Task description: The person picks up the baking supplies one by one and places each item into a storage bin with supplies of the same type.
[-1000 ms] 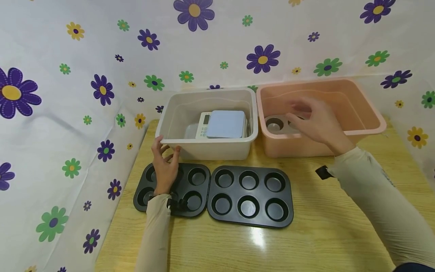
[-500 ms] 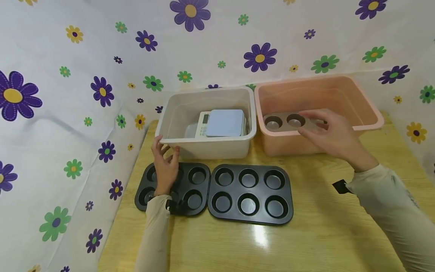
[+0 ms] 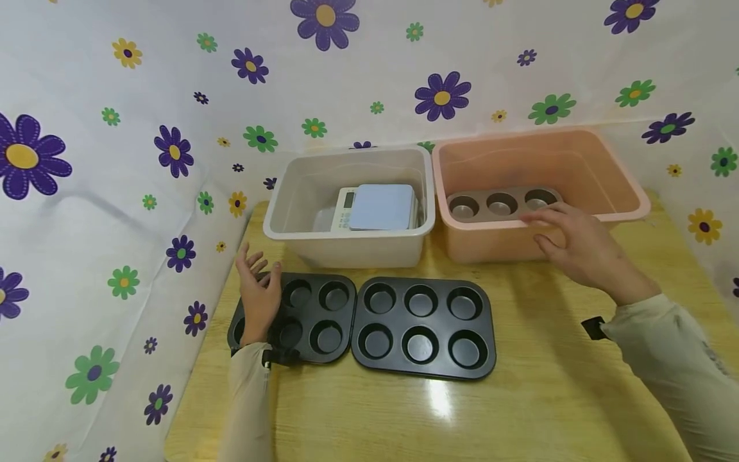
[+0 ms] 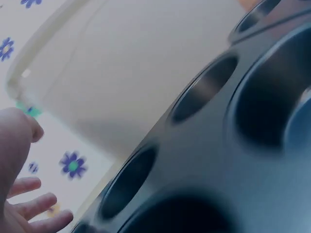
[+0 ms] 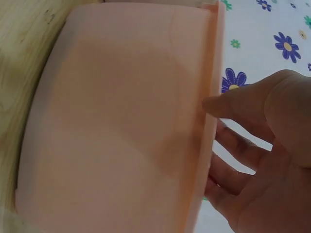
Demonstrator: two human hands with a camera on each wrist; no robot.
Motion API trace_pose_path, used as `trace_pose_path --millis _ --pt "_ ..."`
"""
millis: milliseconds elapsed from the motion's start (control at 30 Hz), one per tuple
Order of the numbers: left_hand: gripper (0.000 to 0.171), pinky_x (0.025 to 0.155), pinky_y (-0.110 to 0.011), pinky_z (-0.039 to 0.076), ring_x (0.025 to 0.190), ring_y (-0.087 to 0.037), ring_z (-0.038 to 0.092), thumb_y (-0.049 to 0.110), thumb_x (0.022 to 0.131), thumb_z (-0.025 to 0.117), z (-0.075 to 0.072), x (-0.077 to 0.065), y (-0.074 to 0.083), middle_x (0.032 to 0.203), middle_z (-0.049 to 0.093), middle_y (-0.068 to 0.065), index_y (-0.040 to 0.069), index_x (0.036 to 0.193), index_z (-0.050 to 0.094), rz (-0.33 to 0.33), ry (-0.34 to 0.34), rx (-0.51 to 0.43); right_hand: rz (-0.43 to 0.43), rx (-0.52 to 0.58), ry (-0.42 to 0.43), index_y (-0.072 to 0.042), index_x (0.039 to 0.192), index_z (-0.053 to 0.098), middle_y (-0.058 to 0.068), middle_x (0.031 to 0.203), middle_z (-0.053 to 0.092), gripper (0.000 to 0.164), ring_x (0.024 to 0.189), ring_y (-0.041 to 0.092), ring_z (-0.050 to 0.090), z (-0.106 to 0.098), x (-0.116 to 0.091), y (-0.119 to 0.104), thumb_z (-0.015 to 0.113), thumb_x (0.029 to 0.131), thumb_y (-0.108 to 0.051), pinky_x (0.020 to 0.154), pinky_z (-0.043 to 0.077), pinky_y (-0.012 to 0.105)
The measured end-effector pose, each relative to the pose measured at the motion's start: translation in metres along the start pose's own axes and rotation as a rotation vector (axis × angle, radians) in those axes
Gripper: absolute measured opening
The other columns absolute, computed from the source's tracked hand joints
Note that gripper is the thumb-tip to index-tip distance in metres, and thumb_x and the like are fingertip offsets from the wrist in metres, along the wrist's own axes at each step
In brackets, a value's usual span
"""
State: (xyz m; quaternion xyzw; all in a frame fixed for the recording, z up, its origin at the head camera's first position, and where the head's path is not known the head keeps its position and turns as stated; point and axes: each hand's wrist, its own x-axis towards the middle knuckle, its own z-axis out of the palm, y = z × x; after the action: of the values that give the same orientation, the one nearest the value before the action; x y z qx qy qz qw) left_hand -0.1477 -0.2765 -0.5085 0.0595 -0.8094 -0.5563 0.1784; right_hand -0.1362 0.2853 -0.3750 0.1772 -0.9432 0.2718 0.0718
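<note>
My left hand hovers over the left end of a dark six-cup muffin pan, fingers spread and holding nothing. In the left wrist view its thumb and several fingers show beside the white bin. My right hand is at the front rim of the pink bin. Its thumb lies outside the rim and its fingers beyond it, with a gap between them in the head view; contact is uncertain. Inside the pink bin lies a brown muffin pan, three cups showing.
The white bin holds a kitchen scale with a light blue rectangular top. A second dark muffin pan lies beside the first on the wooden table. Flower-patterned sheeting hangs behind the bins and along the left side.
My left hand has left the white bin's rim and moved back over the dark pan. My right hand has drawn out of the pink bin towards its front, uncovering the brown muffin pan.
</note>
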Motion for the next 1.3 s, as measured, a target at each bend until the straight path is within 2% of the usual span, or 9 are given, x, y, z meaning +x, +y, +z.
trace_pose_path --millis 200,300,433,600,733,900,1000,1133,1300 --pt "0.043 0.117 -0.061 0.049 0.143 -0.038 0.057 0.020 0.111 0.062 -0.040 -0.006 -0.015 0.151 0.062 -0.020 0.005 0.152 0.058 -0.001 0.114 0.132 0.011 0.023 0.030 -0.002 0.134 0.072 0.025 0.134 0.068 0.040 0.123 0.051 0.062 0.008 -0.005 -0.001 0.065 0.098 0.013 0.096 0.050 0.069" --pt "0.041 0.114 -0.058 0.049 0.139 -0.036 0.060 0.022 0.111 0.062 -0.055 -0.010 -0.021 0.147 0.065 -0.020 0.004 0.148 0.061 -0.037 0.136 0.201 -0.017 0.015 0.057 -0.005 0.132 0.075 0.023 0.131 0.070 0.042 0.112 0.045 0.068 0.011 -0.007 -0.004 0.063 0.096 0.015 0.084 0.055 0.053" --pt "0.041 0.114 -0.061 0.046 0.136 -0.045 0.057 0.017 0.109 0.063 -0.068 -0.016 -0.027 0.144 0.062 -0.028 -0.002 0.146 0.060 -0.063 0.099 0.303 -0.053 0.007 0.098 -0.007 0.131 0.077 0.020 0.127 0.073 0.047 0.093 0.035 0.069 0.014 -0.008 -0.006 0.061 0.094 0.017 0.069 0.044 0.031" --pt "0.047 0.115 -0.068 0.042 0.130 -0.056 0.054 0.015 0.106 0.065 -0.075 -0.023 -0.028 0.140 0.057 -0.038 -0.009 0.145 0.057 -0.081 0.005 0.443 -0.064 0.023 0.131 -0.008 0.130 0.078 0.019 0.125 0.074 0.049 0.103 0.039 0.071 0.017 -0.008 -0.005 0.059 0.093 0.019 0.077 0.045 0.027" --pt "0.047 0.113 -0.068 0.047 0.125 -0.056 0.060 0.017 0.107 0.063 -0.076 -0.026 -0.027 0.140 0.059 -0.038 -0.008 0.147 0.056 -0.135 -0.033 0.460 -0.075 0.055 0.147 -0.009 0.130 0.078 0.018 0.127 0.073 0.048 0.117 0.040 0.070 0.019 -0.009 -0.001 0.062 0.095 0.018 0.089 0.045 0.025" --pt "0.047 0.113 -0.067 0.049 0.126 -0.054 0.063 0.019 0.110 0.061 -0.078 -0.029 -0.029 0.142 0.062 -0.037 -0.004 0.150 0.055 -0.196 -0.072 0.445 -0.115 0.158 0.219 -0.007 0.126 0.080 0.016 0.128 0.073 0.043 0.131 0.000 0.060 0.019 -0.013 0.005 0.072 0.092 0.017 0.108 0.038 0.009" --pt "0.046 0.113 -0.066 0.049 0.126 -0.053 0.063 0.019 0.110 0.061 -0.078 -0.031 -0.030 0.141 0.063 -0.036 -0.004 0.150 0.056 -0.207 -0.066 0.425 -0.125 0.203 0.295 -0.004 0.124 0.081 -0.001 0.131 0.073 0.043 0.132 -0.017 0.051 0.017 -0.016 0.011 0.075 0.088 0.019 0.105 0.038 0.003" --pt "0.043 0.112 -0.064 0.052 0.123 -0.051 0.066 0.018 0.110 0.061 -0.080 -0.034 -0.030 0.138 0.066 -0.035 -0.004 0.148 0.059 -0.212 -0.051 0.412 -0.072 0.239 0.376 -0.002 0.123 0.081 -0.027 0.133 0.064 0.039 0.128 -0.013 0.057 0.010 -0.023 0.020 0.073 0.090 0.018 0.096 0.044 0.003" --pt "0.041 0.105 -0.060 0.056 0.120 -0.049 0.068 0.021 0.111 0.061 -0.081 -0.035 -0.029 0.133 0.069 -0.035 -0.002 0.145 0.062 -0.210 -0.049 0.454 0.024 0.249 0.495 0.004 0.121 0.080 -0.031 0.128 0.065 0.030 0.126 -0.012 0.057 -0.003 -0.033 0.034 0.071 0.093 0.013 0.103 0.043 0.008"
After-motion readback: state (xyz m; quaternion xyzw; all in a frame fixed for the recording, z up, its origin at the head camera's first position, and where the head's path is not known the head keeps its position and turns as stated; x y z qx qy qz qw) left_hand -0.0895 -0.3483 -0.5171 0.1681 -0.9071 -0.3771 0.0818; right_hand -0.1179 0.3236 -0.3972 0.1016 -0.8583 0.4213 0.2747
